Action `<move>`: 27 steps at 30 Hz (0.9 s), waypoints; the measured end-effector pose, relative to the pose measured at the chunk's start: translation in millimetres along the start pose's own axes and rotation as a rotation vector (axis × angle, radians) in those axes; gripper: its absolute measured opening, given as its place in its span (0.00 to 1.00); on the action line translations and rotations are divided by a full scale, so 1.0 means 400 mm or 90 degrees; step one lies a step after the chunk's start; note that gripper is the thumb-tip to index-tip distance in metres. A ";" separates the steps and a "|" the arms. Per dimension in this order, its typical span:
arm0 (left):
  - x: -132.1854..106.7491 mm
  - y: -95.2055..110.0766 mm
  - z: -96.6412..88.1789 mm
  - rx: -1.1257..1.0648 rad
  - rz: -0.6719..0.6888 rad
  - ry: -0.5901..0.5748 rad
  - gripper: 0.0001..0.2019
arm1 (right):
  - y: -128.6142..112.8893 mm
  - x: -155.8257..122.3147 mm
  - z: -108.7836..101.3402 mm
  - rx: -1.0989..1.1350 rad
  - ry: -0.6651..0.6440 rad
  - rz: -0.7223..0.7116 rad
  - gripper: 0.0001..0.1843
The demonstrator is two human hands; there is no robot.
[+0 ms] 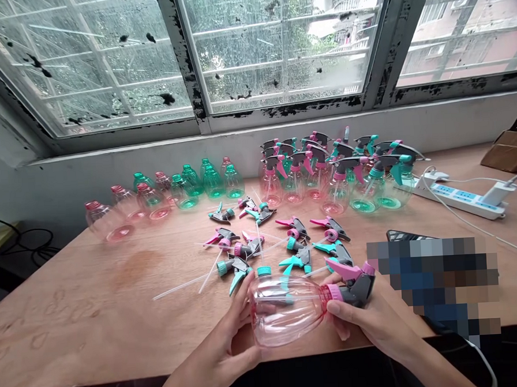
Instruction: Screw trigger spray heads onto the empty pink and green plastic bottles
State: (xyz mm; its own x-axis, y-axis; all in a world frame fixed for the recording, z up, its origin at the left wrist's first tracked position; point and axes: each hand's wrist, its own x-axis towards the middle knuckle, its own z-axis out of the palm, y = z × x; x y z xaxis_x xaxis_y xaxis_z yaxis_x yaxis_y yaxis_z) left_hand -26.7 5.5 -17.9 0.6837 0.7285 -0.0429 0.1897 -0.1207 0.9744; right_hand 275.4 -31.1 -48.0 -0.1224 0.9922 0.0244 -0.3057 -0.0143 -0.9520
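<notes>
A clear pink spray bottle [286, 316] lies sideways in the air above the table's front edge, its base toward the left. My left hand [231, 328] cups the base end, thumb below and fingers behind. At the neck, my right hand [355, 315] pinches the pink collar of the grey and pink trigger sprayer head [354, 281], which sits on the bottle's mouth. Inside the bottle a straw runs lengthwise. Just beyond, several loose trigger sprayer heads [252, 246] in pink, teal and grey lie scattered with their straws.
Open pink and green bottles [188, 182] stand at the back left. Several bottles with sprayer heads [318, 179] stand at the back right. A white power strip [462, 197], cables and a partly blurred dark device [410, 236] lie on the right, near a brown box [510, 148].
</notes>
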 end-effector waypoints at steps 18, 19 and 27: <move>0.003 0.009 -0.002 -0.008 -0.022 -0.033 0.45 | -0.003 -0.005 0.001 -0.003 0.008 0.004 0.15; 0.003 0.009 -0.002 -0.007 -0.020 -0.035 0.45 | -0.003 -0.006 0.001 -0.002 0.008 0.006 0.15; 0.004 0.009 -0.003 0.001 -0.024 -0.034 0.45 | 0.001 -0.001 -0.001 0.002 -0.001 -0.002 0.14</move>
State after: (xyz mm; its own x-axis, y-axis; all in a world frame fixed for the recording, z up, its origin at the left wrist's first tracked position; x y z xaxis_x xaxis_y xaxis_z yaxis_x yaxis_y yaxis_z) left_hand -25.6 7.1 -14.1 0.7127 0.6954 -0.0916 0.2171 -0.0946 0.9716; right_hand 275.8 -31.2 -48.6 -0.1227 0.9920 0.0285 -0.3098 -0.0111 -0.9507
